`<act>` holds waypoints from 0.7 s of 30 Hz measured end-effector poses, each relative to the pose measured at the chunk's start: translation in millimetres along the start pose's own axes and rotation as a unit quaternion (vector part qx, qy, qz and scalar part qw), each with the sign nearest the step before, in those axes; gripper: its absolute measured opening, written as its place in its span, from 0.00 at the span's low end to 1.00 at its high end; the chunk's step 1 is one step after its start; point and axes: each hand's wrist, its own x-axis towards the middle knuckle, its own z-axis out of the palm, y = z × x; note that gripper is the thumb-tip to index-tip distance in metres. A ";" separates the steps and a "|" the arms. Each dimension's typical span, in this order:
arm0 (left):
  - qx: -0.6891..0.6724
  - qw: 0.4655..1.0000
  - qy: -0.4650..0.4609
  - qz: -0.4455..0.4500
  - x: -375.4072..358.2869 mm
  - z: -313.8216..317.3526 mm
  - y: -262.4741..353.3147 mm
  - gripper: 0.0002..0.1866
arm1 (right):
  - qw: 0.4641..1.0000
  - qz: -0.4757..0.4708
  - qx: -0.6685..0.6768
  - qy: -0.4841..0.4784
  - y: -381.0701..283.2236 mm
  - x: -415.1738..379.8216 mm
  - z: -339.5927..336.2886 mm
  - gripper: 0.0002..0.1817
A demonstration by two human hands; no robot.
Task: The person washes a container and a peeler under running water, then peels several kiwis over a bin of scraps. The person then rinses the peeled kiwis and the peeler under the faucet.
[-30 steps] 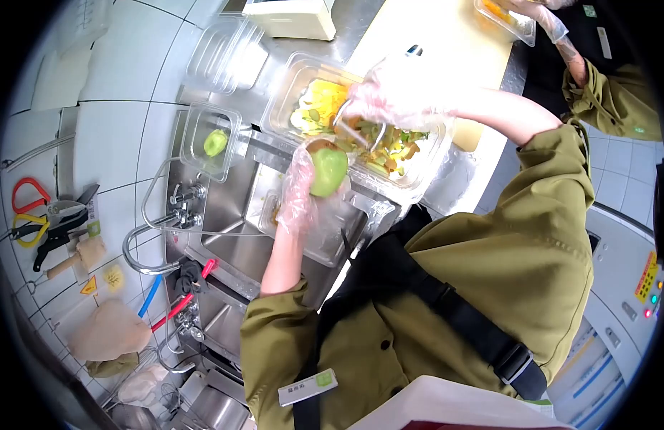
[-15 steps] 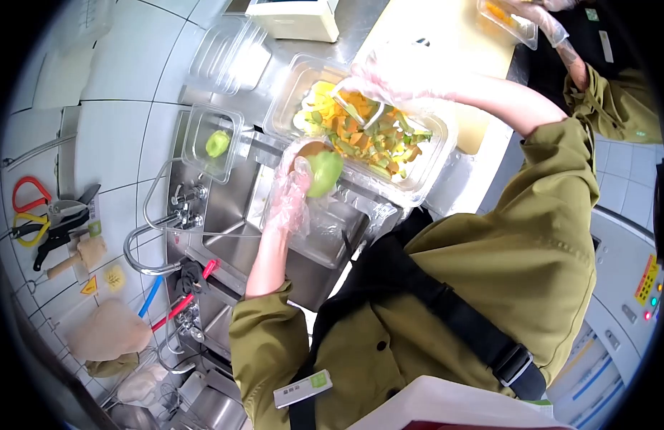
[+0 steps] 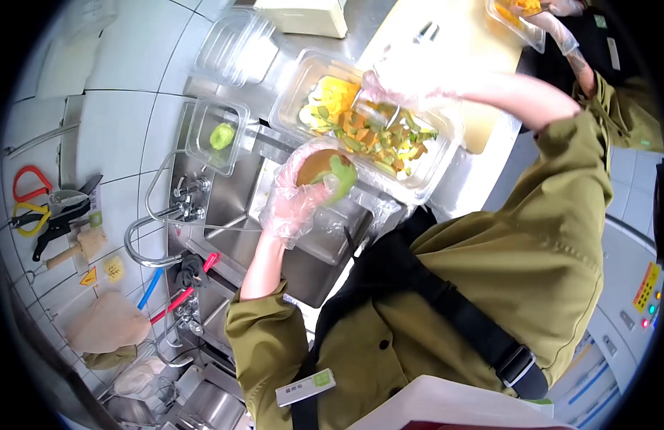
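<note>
Fruit (image 3: 330, 170), apparently part-peeled, in left hand (image 3: 292, 204)

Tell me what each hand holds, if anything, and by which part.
Left hand: a partly peeled fruit, cupped around its side. Right hand: what looks like a peeler; blur and glare hide where it is gripped.

Peelings (image 3: 378, 136) in tub (image 3: 287, 104); second tub (image 3: 203, 122) left; sink (image 3: 310, 269) in front.

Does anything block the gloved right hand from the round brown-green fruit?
Nothing visible: open space over the orange-and-green scraps separates the clear-plastic-gloved right hand from the round brown-green fruit, though the left hand covers part of the fruit.
</note>
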 end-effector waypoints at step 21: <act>-0.191 0.978 0.081 0.029 2.2 20.4 -44.4 0.30 | 0.739 0.091 0.647 -0.162 -7.9 -26.0 18.6 0.07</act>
